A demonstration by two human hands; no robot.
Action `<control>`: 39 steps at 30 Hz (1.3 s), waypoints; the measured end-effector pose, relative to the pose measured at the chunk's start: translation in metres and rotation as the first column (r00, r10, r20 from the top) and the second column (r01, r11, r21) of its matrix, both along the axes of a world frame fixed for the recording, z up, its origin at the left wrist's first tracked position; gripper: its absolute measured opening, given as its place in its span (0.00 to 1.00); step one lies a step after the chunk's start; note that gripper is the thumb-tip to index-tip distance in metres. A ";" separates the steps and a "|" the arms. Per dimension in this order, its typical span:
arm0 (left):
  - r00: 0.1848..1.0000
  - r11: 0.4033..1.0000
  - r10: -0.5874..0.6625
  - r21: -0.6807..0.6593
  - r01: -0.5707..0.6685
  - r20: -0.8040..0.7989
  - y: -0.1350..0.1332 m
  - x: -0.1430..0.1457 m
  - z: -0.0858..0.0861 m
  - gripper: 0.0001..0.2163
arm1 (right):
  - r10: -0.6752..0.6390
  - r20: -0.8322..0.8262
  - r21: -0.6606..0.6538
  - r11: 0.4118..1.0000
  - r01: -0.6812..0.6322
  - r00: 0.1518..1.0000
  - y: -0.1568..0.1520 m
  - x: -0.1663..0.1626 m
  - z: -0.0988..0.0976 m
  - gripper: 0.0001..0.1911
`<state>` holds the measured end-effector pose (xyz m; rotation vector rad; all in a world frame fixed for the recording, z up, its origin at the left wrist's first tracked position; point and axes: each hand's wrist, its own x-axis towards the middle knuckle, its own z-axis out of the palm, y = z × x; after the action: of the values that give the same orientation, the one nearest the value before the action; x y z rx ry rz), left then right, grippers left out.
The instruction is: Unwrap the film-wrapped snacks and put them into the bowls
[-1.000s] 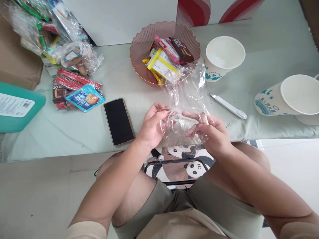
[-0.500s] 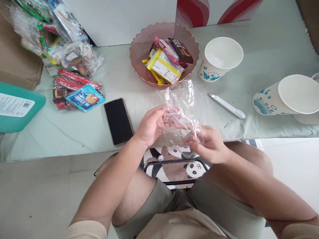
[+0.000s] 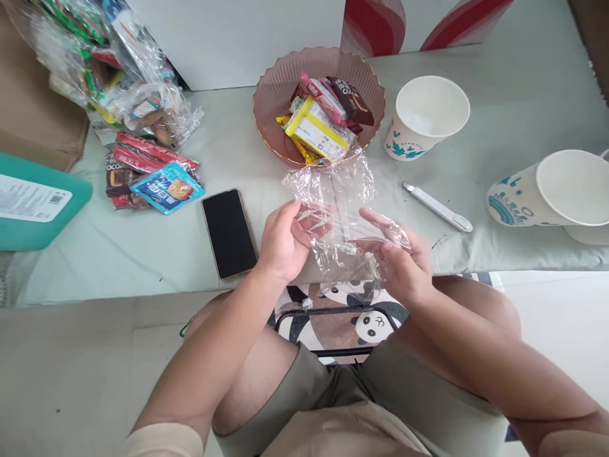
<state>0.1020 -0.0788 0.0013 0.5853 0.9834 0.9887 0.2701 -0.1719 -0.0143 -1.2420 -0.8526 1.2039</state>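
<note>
The left hand (image 3: 283,244) is curling its fingers and is pinching the left edge of a clear plastic bag (image 3: 340,209) between thumb and fingertips. The right hand (image 3: 404,266) is reaching toward it with the fingers half stretched. The crumpled film is lying over these fingers, and I cannot tell if they are gripping it or only carrying it. The bag is hanging in the air between the 2 hands, above the near edge of the table (image 3: 143,254), and its upper part is rising up to the rim of a pink bowl (image 3: 271,95). Below the hands, between the person's knees, a seat with panda pictures (image 3: 342,317) is showing.

Just beside the left hand a dark phone (image 3: 229,233) is lying flat with its screen up. To the right of the bag a slim white tool (image 3: 438,206) is lying at a slant. The bowl is holding several wrapped snacks (image 3: 318,124). Near it 1 paper cup (image 3: 428,117) is standing upright, and another paper cup (image 3: 556,187) is lying tilted at the right edge.

Far to the left, some loose snack packets (image 3: 152,171) are lying in a small heap, with bigger transparent bags of snacks (image 3: 109,76) behind them, and a teal box (image 3: 33,203) is sitting at the left border.
</note>
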 end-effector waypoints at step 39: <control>0.840 0.840 -0.542 -0.063 0.539 -0.042 0.003 -0.003 -0.005 0.17 | -0.245 -0.015 -0.008 0.969 0.245 0.969 0.046 0.033 -0.007 0.25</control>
<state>0.0994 -0.0759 -0.0038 0.8008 0.8209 0.4401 0.3028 -0.1262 -0.0214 -1.2993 -0.6621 1.0163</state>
